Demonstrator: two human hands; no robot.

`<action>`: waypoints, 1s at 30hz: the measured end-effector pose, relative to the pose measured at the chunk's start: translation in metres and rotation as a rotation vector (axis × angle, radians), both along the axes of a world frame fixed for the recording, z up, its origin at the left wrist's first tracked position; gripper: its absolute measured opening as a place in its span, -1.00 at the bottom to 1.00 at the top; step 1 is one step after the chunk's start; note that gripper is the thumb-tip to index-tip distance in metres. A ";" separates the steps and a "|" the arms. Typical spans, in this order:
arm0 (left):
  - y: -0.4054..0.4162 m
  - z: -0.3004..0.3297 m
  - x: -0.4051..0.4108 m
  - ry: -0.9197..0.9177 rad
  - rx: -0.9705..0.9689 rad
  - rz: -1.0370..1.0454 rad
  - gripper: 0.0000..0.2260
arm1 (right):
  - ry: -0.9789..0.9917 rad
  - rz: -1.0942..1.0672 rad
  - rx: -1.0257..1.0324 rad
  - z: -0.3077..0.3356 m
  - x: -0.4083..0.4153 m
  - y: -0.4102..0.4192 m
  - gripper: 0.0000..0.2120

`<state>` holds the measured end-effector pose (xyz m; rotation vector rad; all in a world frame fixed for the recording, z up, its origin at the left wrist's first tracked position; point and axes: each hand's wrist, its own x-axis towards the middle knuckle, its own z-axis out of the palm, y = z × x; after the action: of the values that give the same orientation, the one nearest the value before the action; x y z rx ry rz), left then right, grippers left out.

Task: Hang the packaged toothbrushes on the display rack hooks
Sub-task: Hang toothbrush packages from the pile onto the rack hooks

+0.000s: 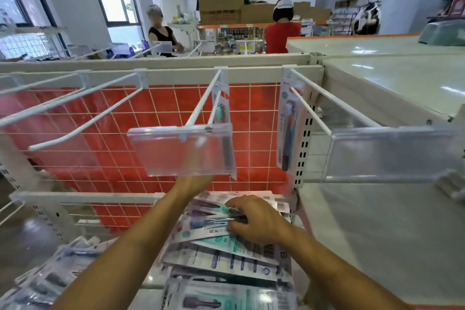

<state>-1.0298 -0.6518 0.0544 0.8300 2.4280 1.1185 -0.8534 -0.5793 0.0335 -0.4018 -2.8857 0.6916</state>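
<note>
Two hooks each carry one pack; loose packs lie below.
Your right hand [254, 219] grips a pack [214, 221] on the pile [226, 257]; left hand [193, 181] hidden, grip unclear.

White-coated metal wire hooks [201, 103] and the matching wire grid [161, 118] are showing a smooth finish, the clear plastic label holders [182, 150] are gleaming glossy, the toothbrush packs [226, 241] are looking like shiny printed card under plastic, and the pale shelf top [392, 78] is reflecting lights.
</note>
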 end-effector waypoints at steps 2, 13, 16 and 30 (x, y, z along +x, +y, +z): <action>-0.013 0.010 0.016 0.119 0.039 -0.059 -0.79 | -0.030 0.015 -0.010 0.002 0.000 -0.004 -0.60; -0.085 -0.007 0.026 0.230 -0.068 -0.132 -0.72 | -0.037 -0.014 -0.008 0.002 0.003 -0.015 -0.46; -0.094 -0.009 0.030 0.227 0.017 -0.072 -0.74 | 0.019 -0.040 -0.004 -0.002 0.007 -0.018 -0.45; -0.097 -0.012 0.041 0.268 0.171 -0.095 -0.70 | 0.170 -0.183 -0.034 0.017 0.015 -0.005 -0.76</action>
<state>-0.9887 -0.7491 0.0423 1.2062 2.4957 1.2629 -0.8385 -0.5845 0.0505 -0.5737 -2.6413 0.7074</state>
